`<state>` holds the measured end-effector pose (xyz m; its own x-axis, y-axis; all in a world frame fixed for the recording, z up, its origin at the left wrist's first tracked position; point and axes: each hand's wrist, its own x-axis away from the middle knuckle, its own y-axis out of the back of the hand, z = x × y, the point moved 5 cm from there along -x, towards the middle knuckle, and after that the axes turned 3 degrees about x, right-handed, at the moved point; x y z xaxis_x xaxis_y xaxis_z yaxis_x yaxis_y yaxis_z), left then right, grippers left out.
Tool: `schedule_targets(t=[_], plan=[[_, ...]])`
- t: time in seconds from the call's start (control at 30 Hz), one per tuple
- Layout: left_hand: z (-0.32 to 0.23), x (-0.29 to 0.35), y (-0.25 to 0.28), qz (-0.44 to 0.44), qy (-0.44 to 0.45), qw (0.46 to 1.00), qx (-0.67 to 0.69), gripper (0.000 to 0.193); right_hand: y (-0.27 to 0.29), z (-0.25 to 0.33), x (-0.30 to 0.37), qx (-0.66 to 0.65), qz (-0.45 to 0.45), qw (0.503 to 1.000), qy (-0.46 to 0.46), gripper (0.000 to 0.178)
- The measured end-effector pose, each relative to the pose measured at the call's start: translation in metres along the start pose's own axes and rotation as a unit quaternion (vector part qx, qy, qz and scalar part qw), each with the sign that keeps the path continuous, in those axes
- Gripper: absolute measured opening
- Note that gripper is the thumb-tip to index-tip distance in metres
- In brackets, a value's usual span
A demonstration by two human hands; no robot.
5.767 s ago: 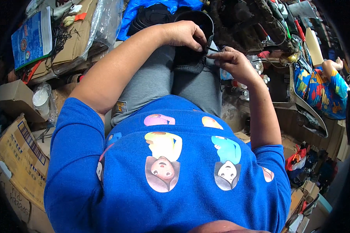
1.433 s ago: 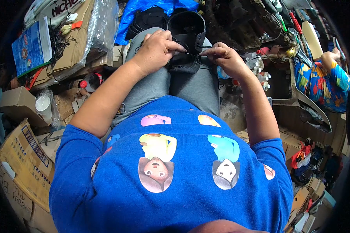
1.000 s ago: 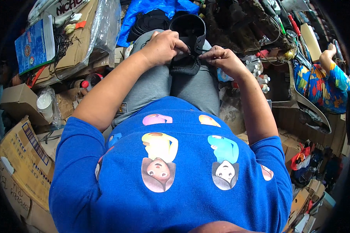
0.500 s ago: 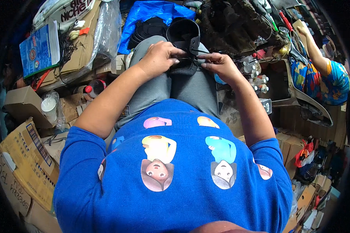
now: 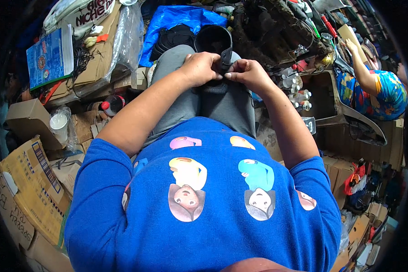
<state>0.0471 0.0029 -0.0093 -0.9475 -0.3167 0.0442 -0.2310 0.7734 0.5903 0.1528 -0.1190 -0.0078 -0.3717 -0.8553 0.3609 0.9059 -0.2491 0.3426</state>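
Observation:
A black shoe upper (image 5: 226, 58), open at the top and lined with eyelets along one edge, rests between my knees. My left hand (image 5: 199, 69) is closed, its thumb and fingers pinching the upper's near edge. Close beside it my right hand (image 5: 249, 75) pinches at the same edge, fingertips almost meeting the left ones. What lies between the fingertips is mostly hidden, and the thin black lace seen before does not show. More black pieces (image 5: 173, 41) lie stacked on a blue plastic sheet (image 5: 152, 51) just beyond my left knee.
To the left, a blue book (image 5: 50, 61) lies on cardboard, with a red-capped bottle (image 5: 112, 105) and a white cup (image 5: 59, 122) nearer me. Several small bottles (image 5: 300, 97) stand right of my knees. Another person's arm (image 5: 363, 72) reaches in at far right, holding a tan piece.
My hands have come closer together at the upper's edge, the right one moving left. The upper's eyelet flap has turned. The other person's arm has shifted slightly.

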Motion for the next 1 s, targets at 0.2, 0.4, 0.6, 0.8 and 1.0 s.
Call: schedule_targets(t=[0.2,0.4,0.6,0.8,1.0], plan=[[-0.015,0.001,0.018,-0.03,-0.172,0.965,-0.194,0.014,0.006,0.003,0.002,0.053,-0.024,0.998,-0.005,0.015],[-0.007,0.014,0.017,0.025,-0.098,0.985,-0.142,0.012,0.018,-0.021,0.009,-0.071,-0.028,0.996,0.044,0.016],[-0.008,0.01,0.007,0.039,-0.053,0.993,-0.099,0.015,0.021,-0.032,0.026,0.055,-0.108,0.991,0.063,0.022],[-0.013,0.007,0.001,0.06,-0.123,0.987,-0.088,0.014,0.039,-0.01,0.043,0.035,-0.111,0.987,0.113,0.017],[-0.014,0.006,0.0,0.048,-0.15,0.983,-0.094,0.014,0.054,-0.026,0.002,0.279,-0.163,0.94,0.105,0.017]])
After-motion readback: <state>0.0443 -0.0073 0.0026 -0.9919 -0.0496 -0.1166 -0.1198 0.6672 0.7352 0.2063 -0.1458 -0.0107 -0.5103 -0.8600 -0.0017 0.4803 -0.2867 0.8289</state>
